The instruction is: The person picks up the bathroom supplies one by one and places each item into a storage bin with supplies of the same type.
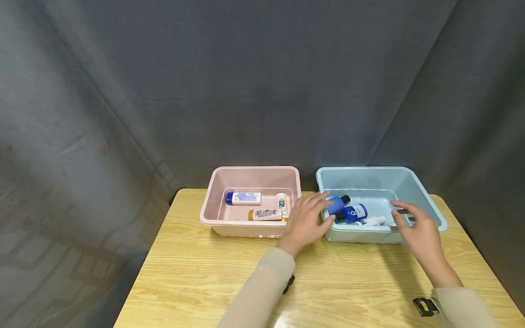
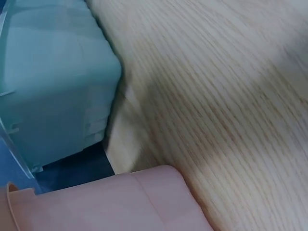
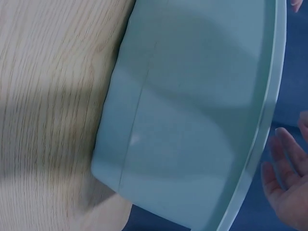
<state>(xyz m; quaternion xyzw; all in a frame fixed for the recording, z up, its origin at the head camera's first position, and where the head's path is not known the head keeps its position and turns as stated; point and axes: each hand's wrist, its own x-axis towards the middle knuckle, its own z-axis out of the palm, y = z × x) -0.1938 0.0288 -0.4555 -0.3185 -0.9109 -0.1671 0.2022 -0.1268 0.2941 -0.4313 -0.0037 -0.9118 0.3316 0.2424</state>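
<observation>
My left hand reaches over the left wall of the light blue bin, thumb and fingers spread apart. Its fingertips overlap the end of a blue bottle with a black cap. Beside that bottle lies a darker blue bottle with a white label, and a white tube is nearer the front wall. Over the bin's front right rim is my right hand, its fingers loosely bent. In the right wrist view those fingers hang relaxed past the rim, with nothing between them.
Left of the blue bin stands a pink bin. Inside it are a white tube with a blue cap, a white tube with a yellow cap and a small white-capped bottle. A grey curtain hangs behind the wooden table.
</observation>
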